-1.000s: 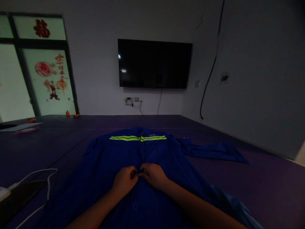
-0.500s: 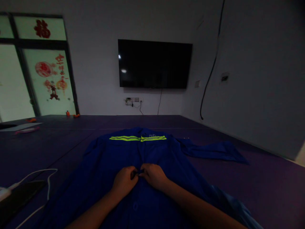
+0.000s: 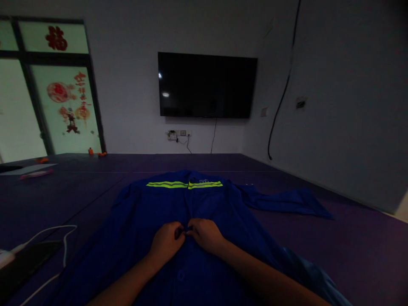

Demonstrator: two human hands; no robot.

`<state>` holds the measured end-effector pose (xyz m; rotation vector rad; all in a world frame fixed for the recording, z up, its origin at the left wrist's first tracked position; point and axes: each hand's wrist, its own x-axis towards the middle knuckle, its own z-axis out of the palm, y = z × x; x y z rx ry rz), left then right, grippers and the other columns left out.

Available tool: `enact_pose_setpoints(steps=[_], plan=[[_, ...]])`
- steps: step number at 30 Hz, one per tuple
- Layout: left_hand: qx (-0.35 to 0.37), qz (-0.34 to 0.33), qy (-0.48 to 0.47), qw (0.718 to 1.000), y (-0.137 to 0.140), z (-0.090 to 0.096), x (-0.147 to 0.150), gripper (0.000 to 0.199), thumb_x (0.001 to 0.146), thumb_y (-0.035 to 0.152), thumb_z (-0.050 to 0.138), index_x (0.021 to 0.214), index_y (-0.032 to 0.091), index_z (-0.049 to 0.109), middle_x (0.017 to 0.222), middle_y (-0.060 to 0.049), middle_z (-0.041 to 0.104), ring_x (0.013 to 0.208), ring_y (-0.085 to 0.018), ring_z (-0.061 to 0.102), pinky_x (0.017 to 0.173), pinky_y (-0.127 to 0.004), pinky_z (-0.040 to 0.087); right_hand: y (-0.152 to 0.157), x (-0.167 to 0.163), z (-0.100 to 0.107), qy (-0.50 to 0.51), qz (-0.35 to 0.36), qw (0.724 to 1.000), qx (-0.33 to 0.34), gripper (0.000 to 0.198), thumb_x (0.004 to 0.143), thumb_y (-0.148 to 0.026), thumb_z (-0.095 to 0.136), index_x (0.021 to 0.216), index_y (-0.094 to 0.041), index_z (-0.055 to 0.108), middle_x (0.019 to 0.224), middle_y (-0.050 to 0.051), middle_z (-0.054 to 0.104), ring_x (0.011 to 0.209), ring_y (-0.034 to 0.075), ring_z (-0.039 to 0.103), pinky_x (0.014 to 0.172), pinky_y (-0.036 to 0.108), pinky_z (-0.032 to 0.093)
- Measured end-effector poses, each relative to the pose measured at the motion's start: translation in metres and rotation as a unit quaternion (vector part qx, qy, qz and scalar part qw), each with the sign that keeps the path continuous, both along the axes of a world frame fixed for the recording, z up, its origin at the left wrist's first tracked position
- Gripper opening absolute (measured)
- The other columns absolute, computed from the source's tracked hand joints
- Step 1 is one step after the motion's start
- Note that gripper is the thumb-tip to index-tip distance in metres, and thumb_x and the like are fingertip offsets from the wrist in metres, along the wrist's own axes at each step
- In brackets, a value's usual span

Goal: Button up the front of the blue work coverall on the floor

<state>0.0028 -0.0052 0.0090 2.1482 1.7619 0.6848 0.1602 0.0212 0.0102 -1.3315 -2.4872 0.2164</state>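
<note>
A blue work jacket [image 3: 159, 204] with yellow-green reflective bands across its chest lies spread out in front of me, collar away from me. Both hands meet at its front opening, around the middle. My left hand [image 3: 168, 242] pinches one side of the front edge, thumb and fingers pressed together. Close against it, my right hand [image 3: 205, 234] pinches the other side. What sits between the fingertips is too dark to make out beyond the cloth. Lower on the placket, nearer me, a round button [image 3: 181, 275] shows. One sleeve [image 3: 287, 201] stretches out to the right.
The jacket rests on a wide purple surface [image 3: 357, 246]. To the left lie a white cable [image 3: 65, 242] and a dark flat object [image 3: 35, 259]. Small orange items [image 3: 102, 154] stand at the back left. A television [image 3: 207, 85] hangs on the far wall; a black cable [image 3: 280, 106] dangles at right.
</note>
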Motion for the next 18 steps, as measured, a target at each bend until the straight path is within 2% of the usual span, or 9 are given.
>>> enact_pose_setpoints(steps=[11,18], plan=[[0.005,-0.001,-0.001,1.000,-0.0001,-0.0007,-0.0001,0.019,0.075,0.025,0.047,0.084,0.018,0.063,0.070,-0.002,0.062,0.063,-0.012,0.053,0.053,-0.020,0.029,0.0011,-0.0002,-0.0022,0.003,-0.009,1.000,0.005,0.020,0.080,-0.032,0.049,0.095,-0.023,0.059,0.084,0.001,0.065,0.078,0.015,0.059,0.061,0.022,0.035],[0.005,0.002,-0.005,1.000,-0.0002,-0.0015,-0.0003,0.019,0.075,0.028,0.047,0.080,0.017,0.062,0.064,0.000,0.060,0.060,-0.011,0.052,0.052,-0.021,0.028,0.0005,-0.0002,-0.0019,0.004,-0.018,1.000,0.003,0.020,0.080,-0.032,0.048,0.094,-0.023,0.058,0.079,0.000,0.065,0.072,0.013,0.059,0.059,0.021,0.034]])
